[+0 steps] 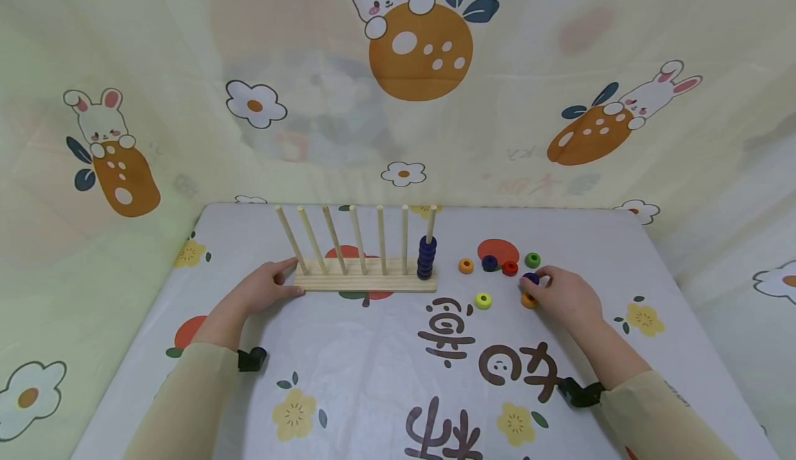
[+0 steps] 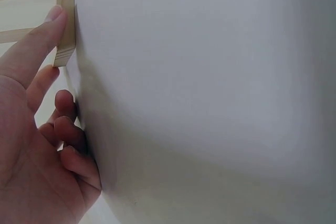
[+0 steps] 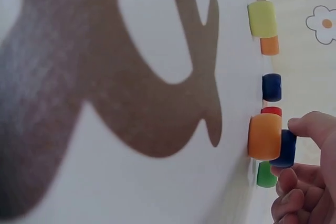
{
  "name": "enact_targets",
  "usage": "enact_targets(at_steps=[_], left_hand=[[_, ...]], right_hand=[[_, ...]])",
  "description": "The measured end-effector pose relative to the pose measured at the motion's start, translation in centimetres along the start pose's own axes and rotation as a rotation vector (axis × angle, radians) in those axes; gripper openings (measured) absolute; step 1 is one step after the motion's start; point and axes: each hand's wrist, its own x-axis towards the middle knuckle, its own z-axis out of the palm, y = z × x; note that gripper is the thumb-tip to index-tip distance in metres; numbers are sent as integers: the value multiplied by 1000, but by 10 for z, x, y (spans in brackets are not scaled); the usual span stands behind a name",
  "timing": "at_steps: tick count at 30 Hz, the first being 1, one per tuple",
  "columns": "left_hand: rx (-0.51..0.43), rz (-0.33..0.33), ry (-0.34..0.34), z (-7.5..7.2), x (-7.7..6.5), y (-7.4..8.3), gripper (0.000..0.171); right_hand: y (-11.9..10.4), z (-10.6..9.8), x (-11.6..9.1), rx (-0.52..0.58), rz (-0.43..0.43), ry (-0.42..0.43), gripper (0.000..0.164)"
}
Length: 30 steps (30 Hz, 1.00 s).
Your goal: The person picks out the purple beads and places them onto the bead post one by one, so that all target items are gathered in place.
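Observation:
A wooden peg rack (image 1: 367,284) with several upright pegs stands on the table. Its rightmost peg carries a stack of dark blue beads (image 1: 426,258); the other pegs are bare. At the rack's left end, my left hand (image 1: 262,290) holds the base, thumb (image 2: 44,38) on its front edge. To the right, my right hand (image 1: 573,299) pinches a dark blue bead (image 3: 286,149) between thumb and forefinger. An orange bead (image 3: 264,137) sits just in front of that bead, and a green bead (image 1: 532,260) is behind it.
Between rack and right hand lie another orange bead (image 1: 466,266), a loose dark blue bead (image 1: 489,263), a red bead (image 1: 510,269) and a yellow-green bead (image 1: 483,300). A patterned cloth (image 1: 348,349) covers the table; printed curtains (image 1: 311,149) hang behind and at the sides.

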Motion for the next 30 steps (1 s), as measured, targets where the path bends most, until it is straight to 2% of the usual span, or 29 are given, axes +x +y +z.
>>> enact_targets(at_steps=[11,16,26,30], left_hand=[[-1,23,7,1,0,-1,80],[-1,5,7,1,-2,0,80],[0,11,4,1,0,0,80],[-4,3,5,1,1,-1,81]], right_hand=[[-8,-7,-5,32,-20,42,63],[-12,-10,-7,35,-46,71,62],[-25,-20,-15,44,-106,132,58],[-34,-25,-18,51,-124,148,61]])
